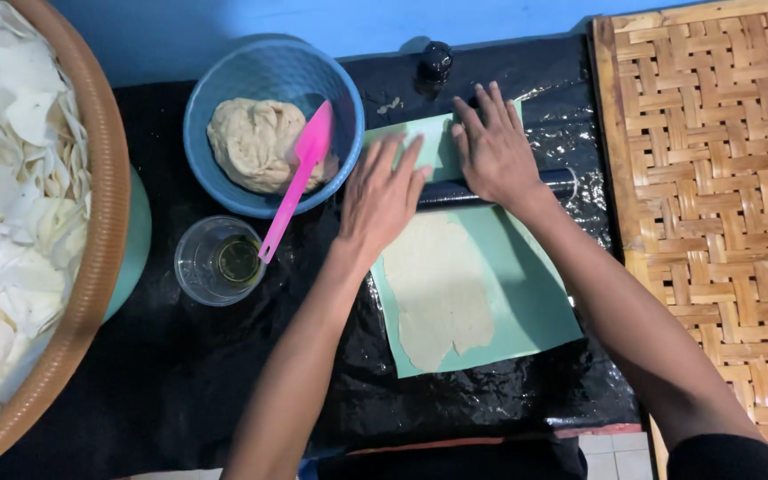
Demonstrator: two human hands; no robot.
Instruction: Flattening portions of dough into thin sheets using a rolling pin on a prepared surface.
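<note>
With both palms pressed flat on a dark rolling pin (562, 182), the person works a thin sheet of dough (437, 289) on a pale green mat (526, 311). Left hand (382, 197): fingers spread wide, flat, gripping nothing, heel over the pin's left part, which it mostly hides. Right hand (493, 151): same, open and flat, fingers pointing away from the body; pin's right end sticks out past it. Judgement: flat open palms let the pin roll freely under even downward pressure, hence no closed grip. Dough sheet lies nearer the body than the pin, roughly centred on mat, ragged edges, v. thin; whether any dough sits under the hands, can't tell. Mat rests on black glossy plastic sheeting (180, 373) over the work surface, prob. to keep things clean and stop sticking. Just left of left hand: blue bowl (224, 89) w/ a lump of unrolled dough (255, 142) and a pink spatula (300, 178) leaning on the rim, handle hanging out over a clear cup (197, 267) w/ a little yellowish liquid, likely oil. All near the left hand, in easy reach. Far left: big woven basket (104, 204) heaped w/ thin white chips (2, 178). Right: woven bamboo tray (713, 178). Small black round object (436, 59) beyond the mat, can't ID.
</note>
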